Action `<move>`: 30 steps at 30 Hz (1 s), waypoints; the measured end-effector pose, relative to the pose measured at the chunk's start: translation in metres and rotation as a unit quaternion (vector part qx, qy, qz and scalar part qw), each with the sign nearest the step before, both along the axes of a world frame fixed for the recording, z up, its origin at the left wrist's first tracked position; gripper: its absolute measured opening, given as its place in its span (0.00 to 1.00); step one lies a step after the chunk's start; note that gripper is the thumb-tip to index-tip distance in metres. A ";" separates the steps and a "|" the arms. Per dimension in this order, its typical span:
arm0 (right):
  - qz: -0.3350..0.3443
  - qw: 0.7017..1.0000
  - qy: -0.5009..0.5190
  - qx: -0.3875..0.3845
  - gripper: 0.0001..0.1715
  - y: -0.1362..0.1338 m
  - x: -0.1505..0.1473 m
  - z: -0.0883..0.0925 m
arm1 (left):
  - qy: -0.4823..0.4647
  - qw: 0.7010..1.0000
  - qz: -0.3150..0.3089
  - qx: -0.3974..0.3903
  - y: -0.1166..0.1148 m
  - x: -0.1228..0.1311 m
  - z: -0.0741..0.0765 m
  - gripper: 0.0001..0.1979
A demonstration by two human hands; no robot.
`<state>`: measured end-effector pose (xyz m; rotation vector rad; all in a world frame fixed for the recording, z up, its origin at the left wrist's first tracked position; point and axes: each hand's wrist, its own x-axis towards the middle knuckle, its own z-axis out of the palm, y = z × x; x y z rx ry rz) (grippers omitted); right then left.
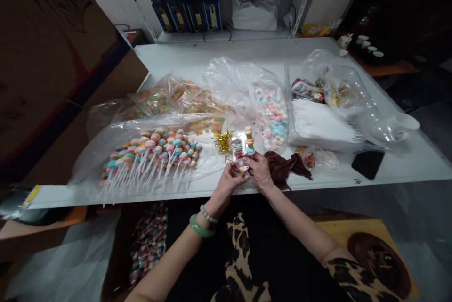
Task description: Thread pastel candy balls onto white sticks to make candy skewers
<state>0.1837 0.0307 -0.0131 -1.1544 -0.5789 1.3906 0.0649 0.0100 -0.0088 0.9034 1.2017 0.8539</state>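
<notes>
My left hand and my right hand meet at the near edge of the white table. Both are closed on a small clear bag with a candy skewer inside, held upright. A second skewer of coloured candy stands beside the bag against my right fingers. A bunch of gold twist ties lies just left of the bag. A heap of candy skewers on white sticks lies on clear plastic at the left.
Open plastic bags of loose pastel candy and orange-green sweets fill the middle. A white tray, a brown cloth, a black phone and a paper cup lie right. Shelves stand behind.
</notes>
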 end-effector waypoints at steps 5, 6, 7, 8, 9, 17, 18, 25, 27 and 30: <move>0.081 0.996 0.024 -0.012 0.18 -0.011 -0.001 0.004 | -0.200 0.971 -0.063 -0.116 0.001 -0.027 0.019 0.27; 0.092 0.996 0.021 -0.005 0.18 -0.013 -0.001 0.004 | -0.190 0.973 -0.064 -0.115 -0.001 -0.029 0.020 0.26; 0.105 0.994 0.015 0.001 0.18 -0.016 -0.002 0.005 | -0.166 0.979 -0.053 -0.108 -0.004 -0.029 0.020 0.24; 0.115 0.993 0.012 0.007 0.18 -0.018 -0.004 0.005 | -0.135 0.986 -0.031 -0.096 -0.006 -0.029 0.019 0.23; 0.123 0.992 0.012 0.011 0.18 -0.020 -0.005 0.006 | -0.110 0.990 -0.004 -0.083 -0.008 -0.028 0.018 0.22; 0.151 0.987 0.056 0.009 0.19 -0.050 -0.023 0.007 | -0.172 0.968 0.175 -0.058 -0.022 -0.027 0.010 0.20; 0.147 0.988 0.055 0.015 0.19 -0.052 -0.025 0.004 | -0.186 0.965 0.176 -0.055 -0.023 -0.026 0.010 0.21; 0.015 0.982 -0.189 0.010 0.11 -0.019 -0.008 -0.019 | -0.131 0.970 0.187 -0.087 -0.018 -0.035 0.001 0.19; 0.006 0.944 -0.331 0.001 0.09 -0.001 0.002 -0.022 | -0.137 0.965 0.187 -0.121 -0.015 -0.044 -0.001 0.16; 0.007 0.883 -0.469 -0.027 0.12 0.021 0.011 -0.024 | -0.188 0.948 0.165 -0.195 -0.015 -0.054 -0.003 0.10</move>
